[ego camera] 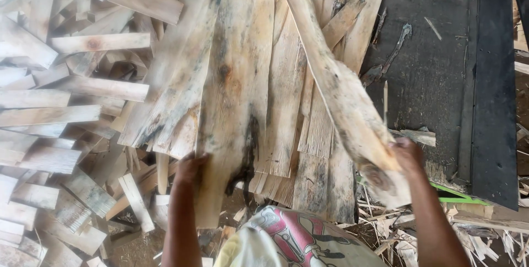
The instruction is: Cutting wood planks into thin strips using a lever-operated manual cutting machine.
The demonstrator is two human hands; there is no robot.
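Observation:
My left hand grips the near edge of a wide pale plank with a dark stain near its lower end. My right hand holds the knotty near end of a long, narrow rough slab that slants up toward the top middle. Both pieces lie over a fan of several other thin boards that overlap between my arms.
A heap of short wood offcuts fills the left side. A dark flat surface with splinters lies at right, bordered by a black panel. Wood shavings and a green strip lie at lower right. Patterned cloth shows at the bottom.

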